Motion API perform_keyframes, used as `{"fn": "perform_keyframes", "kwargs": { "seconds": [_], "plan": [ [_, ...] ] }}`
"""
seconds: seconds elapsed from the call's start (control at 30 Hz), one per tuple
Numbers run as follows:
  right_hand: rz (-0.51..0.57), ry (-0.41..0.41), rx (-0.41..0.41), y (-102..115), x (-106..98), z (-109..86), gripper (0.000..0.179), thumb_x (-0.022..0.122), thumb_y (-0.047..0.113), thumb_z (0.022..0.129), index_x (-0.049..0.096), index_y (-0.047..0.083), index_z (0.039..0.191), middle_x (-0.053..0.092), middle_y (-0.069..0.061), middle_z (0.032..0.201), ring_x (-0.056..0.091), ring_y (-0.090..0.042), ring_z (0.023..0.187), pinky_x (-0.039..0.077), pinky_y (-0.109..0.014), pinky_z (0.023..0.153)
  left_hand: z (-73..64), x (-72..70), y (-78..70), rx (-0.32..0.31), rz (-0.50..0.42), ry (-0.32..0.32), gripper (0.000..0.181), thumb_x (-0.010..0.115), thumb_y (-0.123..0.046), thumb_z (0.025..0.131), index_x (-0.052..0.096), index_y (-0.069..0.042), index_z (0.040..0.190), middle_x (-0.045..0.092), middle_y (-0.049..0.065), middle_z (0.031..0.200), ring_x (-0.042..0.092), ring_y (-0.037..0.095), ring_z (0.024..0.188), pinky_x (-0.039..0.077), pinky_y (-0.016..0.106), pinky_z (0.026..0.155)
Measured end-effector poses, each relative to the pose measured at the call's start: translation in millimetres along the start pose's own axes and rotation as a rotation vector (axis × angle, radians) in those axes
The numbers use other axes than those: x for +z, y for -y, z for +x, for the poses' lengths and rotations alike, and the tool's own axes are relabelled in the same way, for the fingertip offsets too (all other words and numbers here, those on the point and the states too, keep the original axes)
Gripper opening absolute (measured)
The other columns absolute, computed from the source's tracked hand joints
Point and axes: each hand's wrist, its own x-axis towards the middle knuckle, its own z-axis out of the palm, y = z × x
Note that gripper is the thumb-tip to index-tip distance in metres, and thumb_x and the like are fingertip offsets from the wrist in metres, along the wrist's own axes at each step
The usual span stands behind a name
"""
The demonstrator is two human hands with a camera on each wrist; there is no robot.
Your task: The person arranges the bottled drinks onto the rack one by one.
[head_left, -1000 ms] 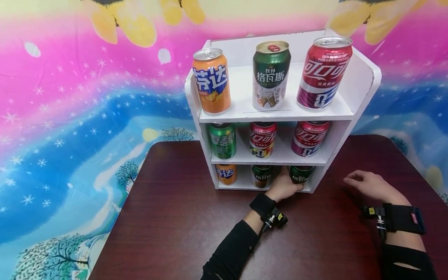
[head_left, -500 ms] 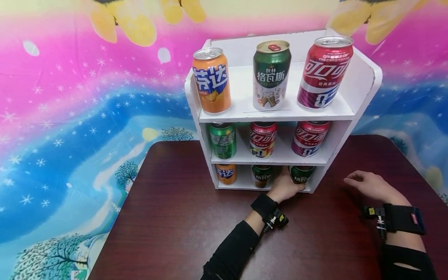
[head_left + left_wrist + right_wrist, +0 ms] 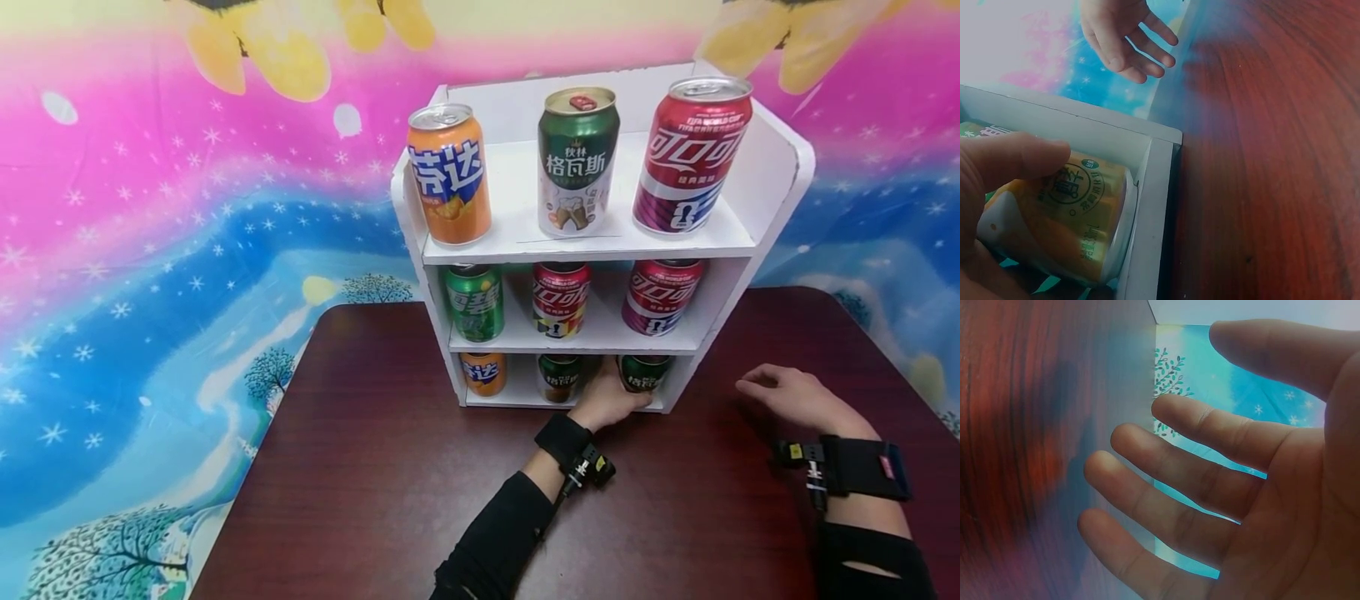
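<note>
My left hand reaches into the bottom tier of a white shelf and grips the dark green can at its right end. In the left wrist view my thumb lies across that can's yellow-green side, and the can's base is at the shelf board; the other fingers are mostly hidden. Beside it on the same tier stand another green can and an orange can. My right hand is over the table to the right of the shelf, fingers spread and relaxed, holding nothing.
On the top tier stand an orange can, a green-and-white can and a red can. The middle tier bears a green can and two red cans. A dark brown table lies below, with a printed backdrop behind.
The head view has shifted very slightly. Both hands and all the cans stay where they were.
</note>
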Motion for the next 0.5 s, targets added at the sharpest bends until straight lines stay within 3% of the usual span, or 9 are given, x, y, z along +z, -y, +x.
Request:
{"fn": "perform_keyframes", "kwargs": {
  "seconds": [0.5],
  "plan": [
    [0.004, 0.002, -0.016, -0.3, 1.0, -1.5, 0.055, 0.046, 0.042, 0.099, 0.055, -0.009, 0.118, 0.060, -0.025, 0.104, 0.057, -0.033, 0.089, 0.047, -0.048, 0.069, -2.9, 0.5, -2.9, -0.034, 0.006, -0.010, 0.086, 0.080, -0.027, 0.076, 0.029, -0.013, 0.144, 0.052, 0.004, 0.130, 0.050, 0.010, 0.114, 0.041, 0.023, 0.091]
  ]
}}
